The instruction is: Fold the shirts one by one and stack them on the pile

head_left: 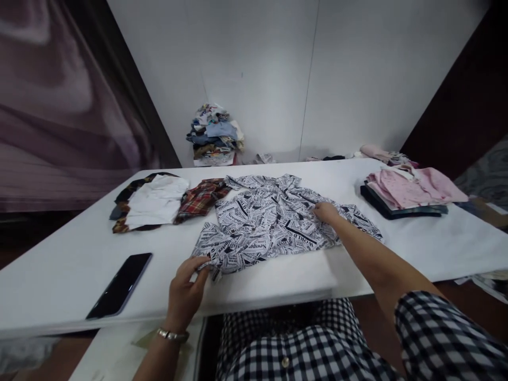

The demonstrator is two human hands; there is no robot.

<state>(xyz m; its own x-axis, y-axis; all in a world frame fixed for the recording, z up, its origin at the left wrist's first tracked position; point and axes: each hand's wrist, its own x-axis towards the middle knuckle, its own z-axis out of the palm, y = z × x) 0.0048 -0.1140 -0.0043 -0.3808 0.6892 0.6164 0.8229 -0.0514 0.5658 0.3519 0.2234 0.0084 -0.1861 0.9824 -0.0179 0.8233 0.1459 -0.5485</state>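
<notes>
A black-and-white newspaper-print shirt (270, 219) lies spread on the white table (71, 264) in front of me. My left hand (186, 288) is closed, pinching the shirt's near left corner at the table's front edge. My right hand (326, 211) reaches across the shirt's right side, fingers closed on a fold of the fabric near its middle. A bracelet sits on my left wrist.
A dark phone (119, 286) lies at the front left. A red plaid garment (200, 198) with a white cloth (156, 201) sits at the left. Folded pink and dark clothes (408, 193) are stacked at the right. A clothes heap (214, 135) stands by the back wall.
</notes>
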